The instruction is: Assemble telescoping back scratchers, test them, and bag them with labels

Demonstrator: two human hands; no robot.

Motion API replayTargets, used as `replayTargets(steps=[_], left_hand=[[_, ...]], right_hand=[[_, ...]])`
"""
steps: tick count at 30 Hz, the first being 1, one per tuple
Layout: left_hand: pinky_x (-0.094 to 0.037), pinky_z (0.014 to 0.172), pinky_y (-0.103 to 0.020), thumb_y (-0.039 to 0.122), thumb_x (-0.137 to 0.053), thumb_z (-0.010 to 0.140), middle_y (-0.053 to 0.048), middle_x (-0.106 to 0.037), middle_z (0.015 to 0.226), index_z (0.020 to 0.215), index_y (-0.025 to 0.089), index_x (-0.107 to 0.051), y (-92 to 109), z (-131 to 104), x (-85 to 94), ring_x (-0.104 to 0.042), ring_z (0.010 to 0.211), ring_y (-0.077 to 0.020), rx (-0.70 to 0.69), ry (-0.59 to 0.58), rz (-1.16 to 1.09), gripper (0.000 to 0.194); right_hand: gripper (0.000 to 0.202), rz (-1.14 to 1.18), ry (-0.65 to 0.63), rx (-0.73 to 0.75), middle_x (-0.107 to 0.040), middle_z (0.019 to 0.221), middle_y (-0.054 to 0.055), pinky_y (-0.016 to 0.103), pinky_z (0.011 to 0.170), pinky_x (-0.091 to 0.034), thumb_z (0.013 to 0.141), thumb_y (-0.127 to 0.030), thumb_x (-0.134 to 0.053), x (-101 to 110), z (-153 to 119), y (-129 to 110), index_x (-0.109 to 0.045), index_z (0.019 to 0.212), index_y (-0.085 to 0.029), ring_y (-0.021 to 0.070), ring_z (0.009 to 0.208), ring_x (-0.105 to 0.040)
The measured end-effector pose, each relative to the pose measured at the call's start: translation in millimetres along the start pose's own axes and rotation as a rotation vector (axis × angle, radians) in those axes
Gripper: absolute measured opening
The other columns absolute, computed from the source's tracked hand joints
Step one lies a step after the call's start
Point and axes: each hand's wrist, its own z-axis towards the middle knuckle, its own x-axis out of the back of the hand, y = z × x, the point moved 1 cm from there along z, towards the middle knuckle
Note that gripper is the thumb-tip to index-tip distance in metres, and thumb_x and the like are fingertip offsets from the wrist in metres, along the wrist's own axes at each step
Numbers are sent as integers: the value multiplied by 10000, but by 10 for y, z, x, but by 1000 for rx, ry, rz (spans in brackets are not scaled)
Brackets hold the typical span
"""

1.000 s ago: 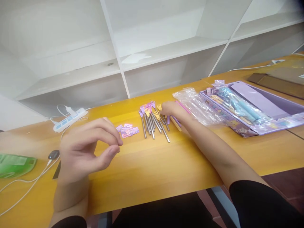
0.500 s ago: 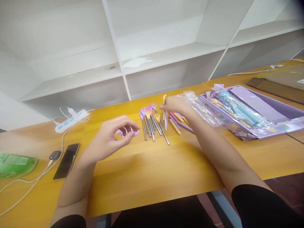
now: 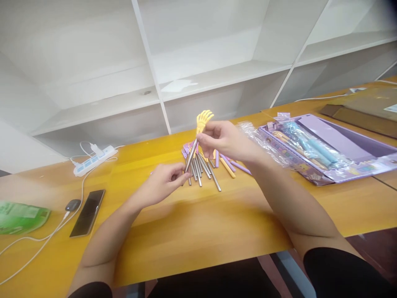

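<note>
A metal rod with a yellow hand-shaped head (image 3: 204, 120) is held tilted above the table. My right hand (image 3: 228, 140) pinches it just below the yellow head. The fingers of my left hand (image 3: 166, 182) are closed on the rod's lower end. Beneath and behind it lie several similar metal rods (image 3: 198, 171) with purple, pink and yellow hand-shaped heads. Several purple and yellow sticks (image 3: 228, 167) lie to their right, partly hidden by my right hand.
On the right are crumpled clear plastic (image 3: 268, 145) and a purple box (image 3: 328, 176) with wrapped items. A brown package (image 3: 353, 118) lies beyond. At left are a power strip (image 3: 96, 160), phone (image 3: 87, 213), black case (image 3: 72, 205), cables and a green packet (image 3: 23, 217).
My right hand has moved left, bringing a yellow-headed rod up from the pile's right side. My left hand has moved right and closed on the rod's lower end.
</note>
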Motion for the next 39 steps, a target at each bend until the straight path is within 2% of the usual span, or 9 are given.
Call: replayTargets(steps=[4, 7, 12, 15, 18, 26, 33, 36, 39], left_hand=[[-404, 619, -239, 485, -550, 1084, 15, -627, 767, 881, 190, -642, -6, -58, 123, -538, 656, -109, -7, 50, -86, 370], [-392, 599, -231, 491, -562, 1084, 18, -614, 726, 875, 189, -641, -16, -102, 216, -525, 632, -102, -17, 120, -94, 376], [-379, 572, -230, 505, -578, 1077, 37, -558, 655, 867, 196, -622, -15, -143, 301, -487, 593, -98, -15, 207, -82, 376], [-383, 573, -233, 510, -582, 1073, 37, -550, 659, 868, 199, -625, 1, -150, 318, -492, 600, -100, -20, 229, -81, 376], [-375, 577, -239, 513, -586, 1070, 40, -519, 652, 837, 198, -604, 9, -147, 322, -476, 601, -100, -30, 257, -65, 392], [-420, 651, -269, 496, -584, 1078, 4, -545, 780, 856, 202, -643, -56, -98, 306, -517, 709, -129, -119, 256, -68, 372], [-452, 1144, -428, 457, -612, 1066, -62, -595, 1386, 958, 281, -794, -123, -34, 319, -558, 1353, -257, -218, 318, 58, 275], [-475, 1124, -418, 454, -619, 1065, -45, -618, 1444, 976, 282, -789, -118, -13, 299, -595, 1331, -256, -239, 247, -3, 257], [-512, 993, -347, 427, -614, 1074, -41, -706, 1243, 961, 260, -772, -101, -13, 290, -670, 1119, -204, -279, 213, -39, 257]], right_hand=[[413, -418, 115, -54, -764, 890, 64, 298, 672, -526, 1019, -621, -577, 244, 248, 323, -685, 972, -225, 175, 764, -698], [368, -915, 137, -312, -793, 1104, 136, 332, 843, -518, 1068, -487, -511, 387, 493, 777, -732, 1017, -198, 264, 1050, -732], [326, -1026, -6, -562, -758, 1147, 204, 397, 932, -564, 1036, -401, -646, 365, 691, 1450, -756, 1056, -95, 306, 1107, -728], [396, -1049, -53, -628, -689, 1319, 130, 440, 1001, -598, 1034, -442, -685, 291, 708, 1650, -685, 1298, -148, 237, 1150, -696], [401, -1053, -63, -647, -692, 1306, 128, 442, 995, -596, 1037, -454, -675, 242, 716, 1708, -683, 1296, -149, 233, 1139, -695], [356, -901, 62, -510, -747, 833, 191, 305, 716, -424, 962, -425, -589, 227, 704, 1333, -736, 891, -108, 284, 921, -710], [289, -445, -21, -150, -719, 897, 33, 242, 623, -421, 1015, -449, -501, -110, 393, 495, -633, 965, -197, 115, 702, -592], [144, 46, -145, 43, -701, 839, 11, 239, 586, -447, 942, -329, -600, -294, 246, 267, -620, 970, -189, 95, 632, -589], [152, 252, -237, 131, -706, 821, -16, 230, 578, -465, 888, -211, -658, -380, 153, 201, -637, 1037, -191, 94, 644, -629]])
